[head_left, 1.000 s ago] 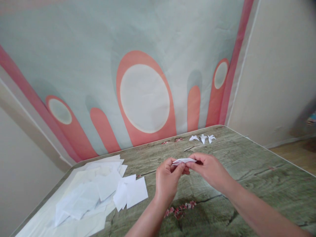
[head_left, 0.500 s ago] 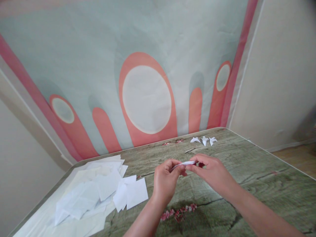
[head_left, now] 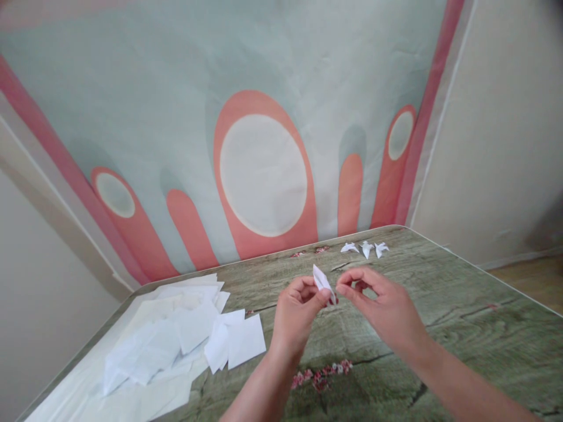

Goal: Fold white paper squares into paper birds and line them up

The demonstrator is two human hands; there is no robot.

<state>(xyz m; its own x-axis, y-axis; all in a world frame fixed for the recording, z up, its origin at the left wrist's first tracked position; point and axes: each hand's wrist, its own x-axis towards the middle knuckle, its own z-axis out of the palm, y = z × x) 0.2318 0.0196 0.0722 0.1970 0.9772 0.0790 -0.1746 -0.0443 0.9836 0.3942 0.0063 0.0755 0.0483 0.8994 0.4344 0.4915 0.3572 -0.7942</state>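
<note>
A small folded white paper (head_left: 322, 280) is pinched between the thumb and fingers of my left hand (head_left: 299, 308), tilted with a pointed end up, above the middle of the table. Just to its right is my right hand (head_left: 373, 293), thumb and index fingertips pressed together; nothing shows between them, and they look slightly apart from the paper. Beyond the hands, at the far edge, three folded white paper birds (head_left: 366, 249) sit in a row.
On the left of the wood-patterned table (head_left: 466, 334) lies a spread pile of white paper sheets (head_left: 153, 346), with loose paper squares (head_left: 246, 340) at its right. Pink flower patterns (head_left: 323, 375) show on the tabletop. A patterned backdrop (head_left: 264, 176) hangs behind.
The folded paper has turned from lying nearly flat between both hands to pointing up in my left hand. My right hand has let go of it and shifted slightly right.
</note>
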